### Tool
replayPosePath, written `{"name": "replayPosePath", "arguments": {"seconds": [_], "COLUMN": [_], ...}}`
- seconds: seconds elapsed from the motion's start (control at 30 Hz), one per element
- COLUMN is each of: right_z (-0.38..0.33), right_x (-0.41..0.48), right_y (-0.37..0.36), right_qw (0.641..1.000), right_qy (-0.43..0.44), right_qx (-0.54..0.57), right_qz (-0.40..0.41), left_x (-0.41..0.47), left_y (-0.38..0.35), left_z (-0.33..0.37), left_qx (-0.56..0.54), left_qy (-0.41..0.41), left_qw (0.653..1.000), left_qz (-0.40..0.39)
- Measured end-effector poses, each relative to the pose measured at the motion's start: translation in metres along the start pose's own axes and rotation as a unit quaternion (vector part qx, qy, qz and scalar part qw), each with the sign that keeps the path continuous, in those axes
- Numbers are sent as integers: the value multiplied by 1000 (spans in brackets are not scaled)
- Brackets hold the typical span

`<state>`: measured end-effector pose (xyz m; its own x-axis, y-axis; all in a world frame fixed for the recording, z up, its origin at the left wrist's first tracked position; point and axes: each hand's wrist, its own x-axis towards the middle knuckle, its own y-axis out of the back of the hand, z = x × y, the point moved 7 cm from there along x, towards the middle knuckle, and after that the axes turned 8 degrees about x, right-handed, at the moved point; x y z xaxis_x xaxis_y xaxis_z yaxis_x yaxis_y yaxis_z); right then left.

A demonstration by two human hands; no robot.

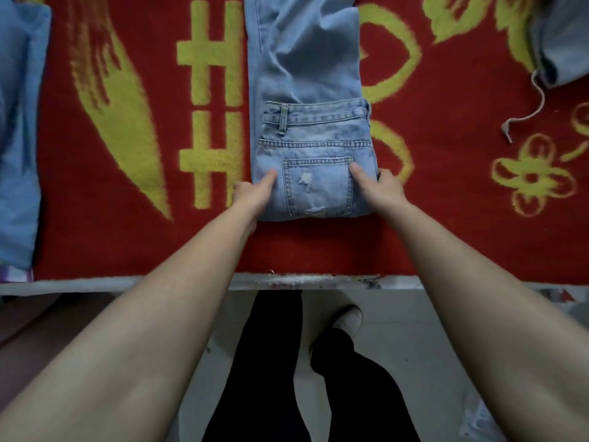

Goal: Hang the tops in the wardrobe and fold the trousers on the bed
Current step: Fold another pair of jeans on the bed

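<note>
Folding is under way: the jeans (315,161) lie on the bed (127,250), waist end turned over the legs. The left hand (251,196) and right hand (387,188) pinch its sides, thumbs on top. The next move is probably to turn that bundle further up the legs, edges kept square.

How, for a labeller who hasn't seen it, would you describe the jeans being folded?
A red blanket with yellow patterns covers the bed. At its middle, by the near edge, lie light blue jeans, pinched at the sides by the left hand and right hand. Unlike the blue garment at left and the drawstring garment at upper right, they show a ripped back pocket.
</note>
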<state>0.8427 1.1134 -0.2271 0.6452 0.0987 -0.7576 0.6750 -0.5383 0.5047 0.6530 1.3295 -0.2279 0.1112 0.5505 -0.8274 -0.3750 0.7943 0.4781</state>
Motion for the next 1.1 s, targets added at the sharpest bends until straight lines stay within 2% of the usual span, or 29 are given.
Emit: {"name": "replayPosePath", "arguments": {"seconds": [0.13,0.23,0.33,0.4,0.43,0.57,0.7,0.8,0.87,1.1], "right_z": [-6,-16,-8,18,38,113,120,100,69,-86], "right_x": [4,-9,-42,-63,-70,-78,-72,-68,-63,-14], "right_y": [1,11,16,12,6,-18,-17,-5,7,41], "right_qw": [998,991,981,979,983,997,995,990,991,991], "right_qy": [43,86,120,131,124,24,-11,-41,-17,93], "right_qx": [18,68,95,82,57,-70,-95,-124,-129,-73], "right_qz": [35,78,122,132,122,8,-33,-47,-35,60], "left_x": [6,-6,-31,-47,-53,-56,-56,-53,-49,-8], "left_y": [-2,8,11,2,-7,-46,-49,-41,-26,11], "left_z": [8,24,7,-27,-47,-117,-125,-116,-97,28], "left_qx": [-33,35,69,97,116,204,210,199,183,108], "left_qy": [-74,-125,-114,-102,-91,-27,-20,-6,-9,-138], "left_qw": [996,984,974,969,971,977,977,980,983,984], "left_qz": [32,119,185,202,189,54,32,-6,14,23]}}
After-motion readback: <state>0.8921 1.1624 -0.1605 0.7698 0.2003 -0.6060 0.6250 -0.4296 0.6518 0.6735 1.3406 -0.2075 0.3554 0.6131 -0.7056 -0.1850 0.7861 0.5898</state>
